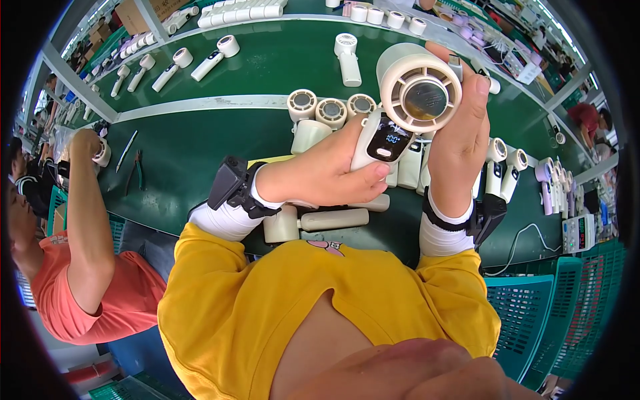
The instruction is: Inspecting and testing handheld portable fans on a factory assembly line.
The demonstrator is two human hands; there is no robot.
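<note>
My left hand point(327, 167) is wrapped round the handle of a cream handheld fan point(420, 93). Its dark display point(389, 139) is lit, and its round grille is turned up toward me. Beside the fan head, my right hand point(460, 127) has thumb and fingers closed around a small silver-ended piece point(455, 67), too small to name for sure. Some of the right fingers are hidden behind the fan head. Several more cream fans point(331, 112) lie close together beyond and below my hands, and another fan point(333, 220) lies near my chest.
On the green bench point(180, 140), pliers point(136, 172) and a pen-like tool point(127, 151) lie at left. A co-worker's arm point(90, 220) reaches in there. Fans stand along the raised shelf point(287, 67). At right are a small meter box point(579, 233), a white cable point(527, 240) and green crates point(523, 313).
</note>
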